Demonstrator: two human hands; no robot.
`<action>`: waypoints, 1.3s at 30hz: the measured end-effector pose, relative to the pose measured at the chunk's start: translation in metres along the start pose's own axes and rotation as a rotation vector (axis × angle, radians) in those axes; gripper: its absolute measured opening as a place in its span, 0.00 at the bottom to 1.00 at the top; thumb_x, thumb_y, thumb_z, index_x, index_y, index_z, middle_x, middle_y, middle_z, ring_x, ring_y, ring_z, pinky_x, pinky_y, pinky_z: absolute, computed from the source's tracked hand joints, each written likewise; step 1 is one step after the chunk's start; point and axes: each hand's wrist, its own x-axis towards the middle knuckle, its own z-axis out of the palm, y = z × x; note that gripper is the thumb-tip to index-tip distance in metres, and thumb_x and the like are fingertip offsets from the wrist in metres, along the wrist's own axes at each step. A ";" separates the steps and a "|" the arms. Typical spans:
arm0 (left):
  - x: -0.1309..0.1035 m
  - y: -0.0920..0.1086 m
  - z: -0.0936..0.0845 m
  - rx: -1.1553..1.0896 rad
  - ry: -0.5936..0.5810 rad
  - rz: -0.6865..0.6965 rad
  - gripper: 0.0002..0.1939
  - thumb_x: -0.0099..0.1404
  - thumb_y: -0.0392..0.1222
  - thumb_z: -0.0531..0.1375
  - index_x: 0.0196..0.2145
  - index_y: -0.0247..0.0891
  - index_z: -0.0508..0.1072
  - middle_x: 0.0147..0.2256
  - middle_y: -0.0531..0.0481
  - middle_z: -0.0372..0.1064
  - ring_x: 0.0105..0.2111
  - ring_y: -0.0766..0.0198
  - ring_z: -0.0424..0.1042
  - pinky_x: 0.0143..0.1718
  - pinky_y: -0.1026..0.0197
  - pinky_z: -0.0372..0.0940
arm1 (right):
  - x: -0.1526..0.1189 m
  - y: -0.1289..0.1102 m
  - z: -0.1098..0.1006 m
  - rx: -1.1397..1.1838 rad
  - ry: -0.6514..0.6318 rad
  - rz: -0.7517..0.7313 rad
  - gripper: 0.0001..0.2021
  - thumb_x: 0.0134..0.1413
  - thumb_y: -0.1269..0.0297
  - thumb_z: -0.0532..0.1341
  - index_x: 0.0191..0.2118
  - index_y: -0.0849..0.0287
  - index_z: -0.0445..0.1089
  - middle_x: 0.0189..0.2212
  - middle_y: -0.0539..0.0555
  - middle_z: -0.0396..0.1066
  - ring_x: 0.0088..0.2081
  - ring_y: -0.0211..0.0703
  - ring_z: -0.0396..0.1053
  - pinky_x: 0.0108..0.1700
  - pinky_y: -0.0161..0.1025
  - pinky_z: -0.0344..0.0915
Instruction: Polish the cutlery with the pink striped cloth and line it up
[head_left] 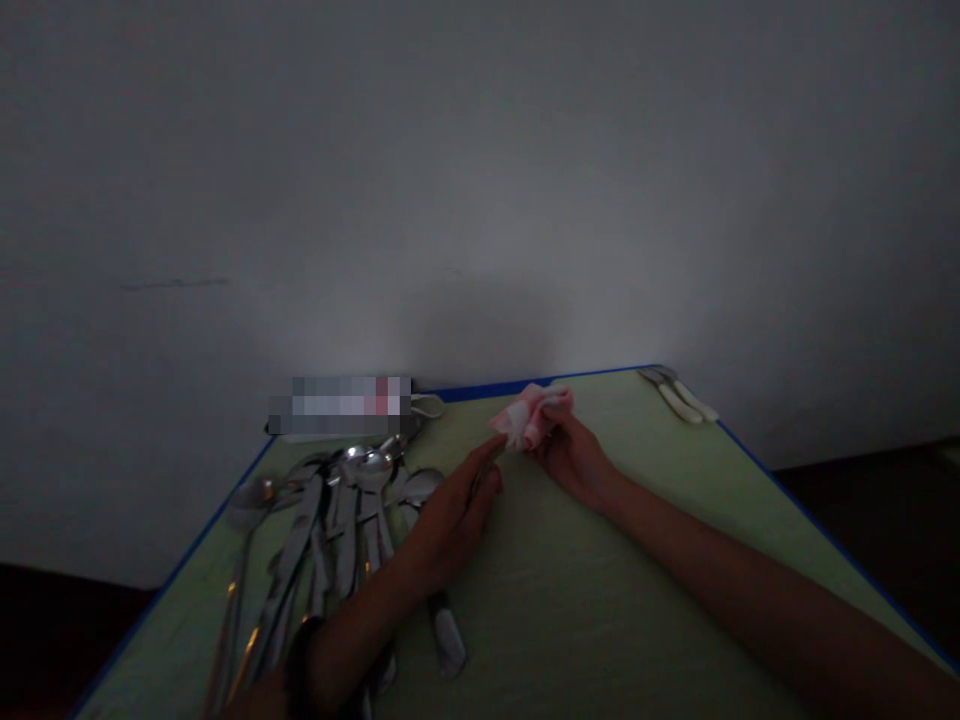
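Observation:
My right hand (pixel 574 455) is closed on a crumpled pink and white cloth (pixel 534 415), above the far middle of the table. Just left of it, my left hand (pixel 459 510) reaches up to the cloth with its index finger close to or touching it. Between the thumb and fingers of that hand shows a thin edge, too dark to name; the rest of it is hidden by the hand and cloth. Under and left of my left forearm lies a heap of metal spoons (pixel 375 470) and knives (pixel 294 545), with their handles toward me.
Two forks with white handles (pixel 679 398) lie at the table's far right corner. A blurred-out packet (pixel 341 408) sits at the far left edge. The light green table (pixel 600 620) has a blue rim and stands against a grey wall (pixel 480 180).

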 end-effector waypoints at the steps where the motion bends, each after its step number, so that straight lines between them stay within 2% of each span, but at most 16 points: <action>1: 0.000 0.000 0.000 0.015 -0.001 0.006 0.23 0.69 0.45 0.44 0.59 0.39 0.53 0.28 0.53 0.65 0.24 0.66 0.64 0.28 0.64 0.60 | -0.001 -0.001 0.000 0.007 -0.015 0.009 0.07 0.44 0.63 0.63 0.28 0.59 0.65 0.19 0.46 0.67 0.23 0.34 0.63 0.27 0.33 0.61; 6: 0.000 -0.001 0.000 0.050 0.003 0.026 0.23 0.68 0.45 0.46 0.59 0.40 0.55 0.33 0.50 0.68 0.31 0.63 0.67 0.37 0.61 0.62 | -0.003 -0.003 0.003 -0.024 -0.047 0.035 0.09 0.43 0.61 0.64 0.27 0.60 0.66 0.18 0.46 0.67 0.21 0.33 0.63 0.25 0.32 0.60; 11: 0.000 0.002 -0.001 0.040 -0.008 0.080 0.23 0.68 0.43 0.46 0.59 0.38 0.55 0.35 0.49 0.69 0.37 0.61 0.67 0.43 0.59 0.61 | -0.001 0.001 0.001 -0.087 -0.060 0.023 0.09 0.43 0.63 0.65 0.30 0.61 0.67 0.22 0.47 0.67 0.23 0.33 0.63 0.26 0.33 0.60; 17: -0.001 0.003 -0.001 0.070 -0.033 0.077 0.23 0.68 0.43 0.47 0.60 0.39 0.53 0.32 0.52 0.68 0.30 0.65 0.66 0.35 0.62 0.61 | 0.001 0.003 -0.003 -0.081 -0.042 0.041 0.07 0.42 0.67 0.63 0.30 0.61 0.67 0.23 0.48 0.67 0.25 0.34 0.63 0.28 0.33 0.62; 21: -0.002 0.004 -0.001 0.092 -0.077 0.074 0.24 0.66 0.42 0.49 0.59 0.40 0.53 0.29 0.54 0.66 0.27 0.66 0.65 0.30 0.64 0.59 | -0.001 0.000 -0.003 -0.080 -0.040 0.079 0.02 0.40 0.68 0.60 0.25 0.61 0.66 0.19 0.48 0.66 0.23 0.34 0.62 0.27 0.32 0.61; 24: -0.002 0.005 0.000 0.095 -0.084 0.077 0.24 0.65 0.42 0.50 0.58 0.40 0.53 0.31 0.53 0.67 0.28 0.66 0.66 0.30 0.63 0.59 | -0.004 -0.002 -0.001 -0.119 -0.036 0.076 0.01 0.38 0.69 0.59 0.22 0.61 0.66 0.16 0.47 0.64 0.21 0.34 0.61 0.25 0.32 0.61; 30: -0.002 0.003 0.001 0.095 -0.087 0.088 0.24 0.65 0.41 0.49 0.58 0.41 0.52 0.30 0.54 0.66 0.27 0.65 0.66 0.31 0.63 0.58 | -0.003 -0.002 -0.001 -0.149 -0.020 0.079 0.01 0.36 0.68 0.58 0.22 0.59 0.65 0.15 0.47 0.63 0.21 0.35 0.60 0.25 0.33 0.61; 39: -0.003 0.004 0.000 0.086 -0.075 0.089 0.24 0.66 0.43 0.48 0.59 0.42 0.51 0.31 0.54 0.66 0.27 0.65 0.65 0.30 0.64 0.58 | -0.003 -0.001 0.000 -0.123 0.024 0.081 0.06 0.37 0.69 0.59 0.28 0.60 0.66 0.20 0.47 0.64 0.22 0.34 0.60 0.25 0.32 0.59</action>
